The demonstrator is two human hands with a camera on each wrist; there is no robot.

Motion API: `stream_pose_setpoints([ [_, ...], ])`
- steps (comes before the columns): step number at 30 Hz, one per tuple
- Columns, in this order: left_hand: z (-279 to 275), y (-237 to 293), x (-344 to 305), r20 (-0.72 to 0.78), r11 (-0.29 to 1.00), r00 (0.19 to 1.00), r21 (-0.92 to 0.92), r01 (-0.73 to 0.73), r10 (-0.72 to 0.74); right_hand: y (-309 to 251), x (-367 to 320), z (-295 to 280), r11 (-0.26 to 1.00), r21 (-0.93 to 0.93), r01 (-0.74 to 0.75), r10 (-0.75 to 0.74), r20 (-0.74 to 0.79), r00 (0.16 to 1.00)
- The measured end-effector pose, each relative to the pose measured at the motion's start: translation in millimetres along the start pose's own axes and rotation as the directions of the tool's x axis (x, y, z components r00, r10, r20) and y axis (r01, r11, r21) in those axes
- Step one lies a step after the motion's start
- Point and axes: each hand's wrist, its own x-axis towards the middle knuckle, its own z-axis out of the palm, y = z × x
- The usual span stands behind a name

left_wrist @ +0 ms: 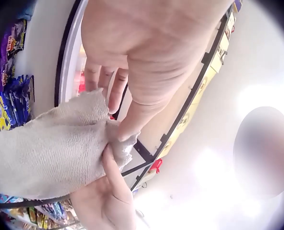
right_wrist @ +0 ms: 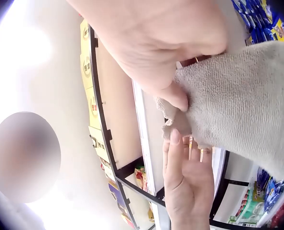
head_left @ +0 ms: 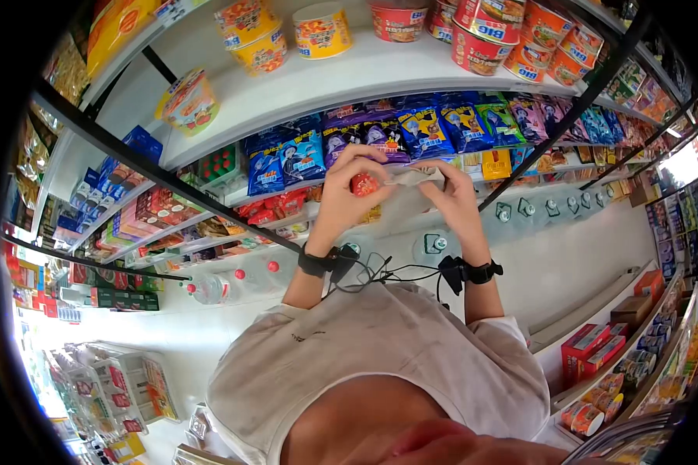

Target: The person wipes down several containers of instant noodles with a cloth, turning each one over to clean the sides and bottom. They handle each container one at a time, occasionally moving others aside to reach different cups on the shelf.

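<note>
A light grey, ribbed cloth (head_left: 428,175) is stretched between the two hands at the front of the shelves. My left hand (head_left: 350,190) pinches one end of its edge between thumb and fingers, the fingers bent round. On the other side my right hand (head_left: 456,200) grips the edge with its thumb against the fabric. In the left wrist view the cloth (left_wrist: 51,148) hangs away from both hands, its edge uneven and bunched at the thumbs. The right wrist view has the cloth (right_wrist: 242,100) spreading to the right, partly covering the fingers behind it.
Cup noodles (head_left: 323,31) stand on the white upper shelf (head_left: 275,105). Below are colourful snack bags (head_left: 423,132), with large bottles (head_left: 209,289) on the floor. Black rack posts (head_left: 163,167) slant across the shelves. Cables (head_left: 380,271) run between the wrist straps.
</note>
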Motion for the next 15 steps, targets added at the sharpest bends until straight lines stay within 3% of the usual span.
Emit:
stream_pose_setpoints([
  [2, 1, 0, 2, -0.016, 0.999, 0.999, 0.016, -0.031, 0.032, 9, 3, -7, 0.995, -0.032, 0.097, -0.097, -0.012, 0.995],
  [7, 16, 2, -3, 0.025, 0.982, 0.999, -0.187, -0.039, 0.045, 14, 5, -13, 0.972, -0.012, 0.234, -0.235, -0.017, 0.972],
  [11, 20, 16, 1, -0.058, 0.923, 0.958, -0.291, 0.253, -0.281, 15, 5, -17, 0.965, 0.004, 0.262, -0.262, -0.036, 0.964],
  [14, 9, -7, -7, 0.062, 0.958, 0.962, -0.093, 0.273, -0.268, 16, 4, -18, 0.965, 0.035, 0.258, -0.259, 0.004, 0.966],
  [15, 10, -11, -8, 0.04, 0.978, 0.98, -0.075, 0.195, -0.193, 17, 4, -18, 0.969, 0.05, 0.243, -0.244, 0.02, 0.969],
])
